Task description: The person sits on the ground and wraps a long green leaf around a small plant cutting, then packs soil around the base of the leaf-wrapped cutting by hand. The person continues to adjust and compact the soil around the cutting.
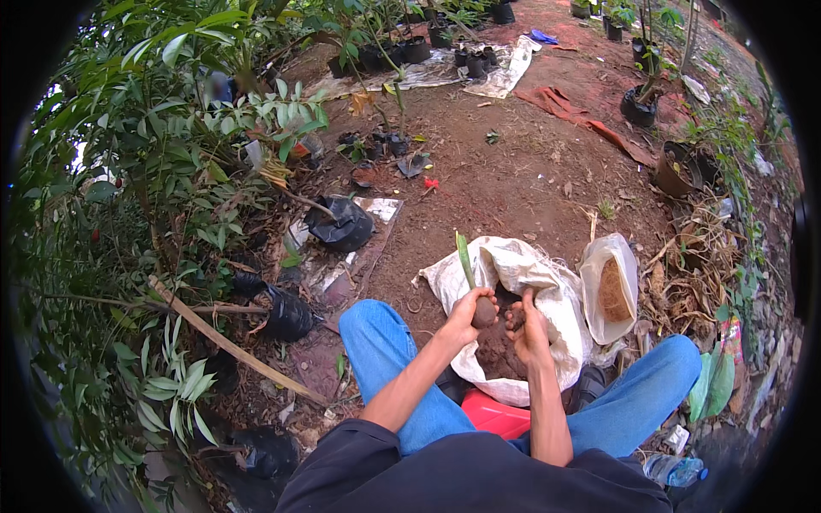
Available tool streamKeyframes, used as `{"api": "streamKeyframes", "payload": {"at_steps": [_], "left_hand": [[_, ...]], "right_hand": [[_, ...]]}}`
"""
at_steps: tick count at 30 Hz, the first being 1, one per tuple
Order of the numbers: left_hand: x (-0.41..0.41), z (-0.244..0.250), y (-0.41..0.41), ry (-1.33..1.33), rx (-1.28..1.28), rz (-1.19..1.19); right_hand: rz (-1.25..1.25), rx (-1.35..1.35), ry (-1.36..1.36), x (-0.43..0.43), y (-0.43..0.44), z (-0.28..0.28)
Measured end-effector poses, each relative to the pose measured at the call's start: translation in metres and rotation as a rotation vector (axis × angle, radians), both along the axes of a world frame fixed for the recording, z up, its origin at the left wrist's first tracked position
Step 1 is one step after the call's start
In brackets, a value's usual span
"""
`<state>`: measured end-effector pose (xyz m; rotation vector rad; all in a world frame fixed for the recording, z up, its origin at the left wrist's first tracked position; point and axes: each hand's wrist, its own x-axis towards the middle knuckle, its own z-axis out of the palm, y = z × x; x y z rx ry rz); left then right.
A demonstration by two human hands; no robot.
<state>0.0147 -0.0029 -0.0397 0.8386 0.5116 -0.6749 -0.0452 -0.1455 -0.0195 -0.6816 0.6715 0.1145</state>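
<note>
My left hand [470,315] holds a ball of brown soil [483,313] from which a green leaf cutting [465,260] stands upward. Close to its right, my right hand [530,330] has its fingers around a small dark clump of soil [515,317]. Both hands are over the mouth of a white woven sack [564,314], its edge rolled down. Loose moist soil [499,353] fills the inside of the sack. Right of the sack stands a translucent plastic bag [608,288] with brown fibre [616,292] in it.
A red plastic stool [494,412] shows between my knees. Black plant bags [340,224] and a wooden strip [237,343] lie at left, beside dense foliage. A plastic bottle [675,470] is at lower right, below dry leaves [696,269]. Potted plants [415,50] stand farther off.
</note>
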Motion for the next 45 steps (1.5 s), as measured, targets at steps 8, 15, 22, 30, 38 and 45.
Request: {"api": "streamKeyframes", "payload": {"at_steps": [8, 15, 22, 30, 38, 45], "left_hand": [[-0.010, 0.003, 0.022, 0.002, 0.197, 0.076], [-0.020, -0.008, 0.035, 0.033, 0.173, 0.041], [-0.019, -0.001, 0.029, 0.000, 0.181, -0.011], [-0.019, -0.004, 0.018, -0.001, 0.157, -0.042], [-0.018, -0.002, 0.014, -0.015, 0.178, -0.015], [-0.020, 0.004, 0.015, -0.030, 0.110, -0.034]], "right_hand": [[0.190, -0.364, -0.258, -0.006, 0.006, 0.026], [0.335, -0.448, -0.198, -0.005, 0.006, 0.022], [0.160, -0.264, -0.299, -0.004, 0.004, 0.008], [-0.034, -0.147, -0.134, -0.003, -0.006, 0.010], [0.319, -0.350, -0.391, -0.003, 0.003, 0.008], [0.202, 0.002, -0.186, 0.000, 0.010, 0.032]]}}
